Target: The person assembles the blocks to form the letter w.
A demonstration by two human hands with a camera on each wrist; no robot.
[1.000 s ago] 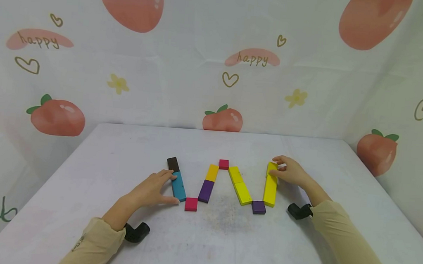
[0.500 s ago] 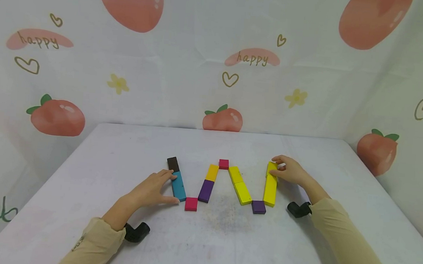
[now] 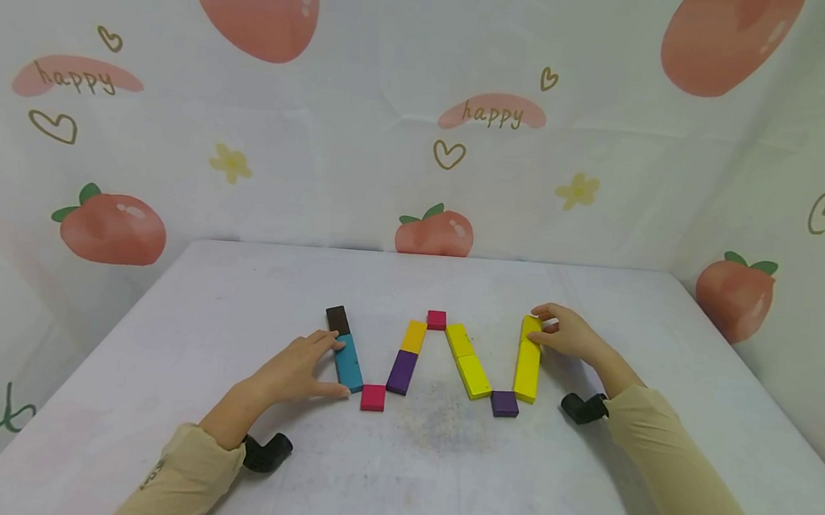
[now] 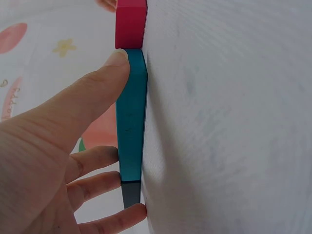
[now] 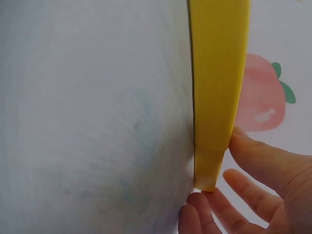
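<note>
A blue block [image 3: 349, 363] and a black block [image 3: 338, 319] lie end to end on the table. My left hand [image 3: 296, 368] rests along them. In the left wrist view its thumb [image 4: 117, 59] is on the blue block's near end and its straight, spread fingertips reach toward the black block. My right hand [image 3: 568, 334] pinches the far yellow block [image 3: 530, 325]. In the right wrist view the thumb [image 5: 238, 132] is at its upper face and a fingertip is at its end. Another yellow block [image 3: 527, 372] lies in line with it.
The zigzag goes on with a red block [image 3: 373, 398], a purple block [image 3: 402, 372], an orange block [image 3: 414, 337], a second red block [image 3: 436, 321], a yellow pair [image 3: 468, 361] and a purple square [image 3: 505, 404]. Black wrist devices [image 3: 268, 453] hang close over the white table [image 3: 401, 491].
Under my right hand the far yellow block has shifted very slightly right, closer in line with the yellow block in front of it. My left hand stays still.
</note>
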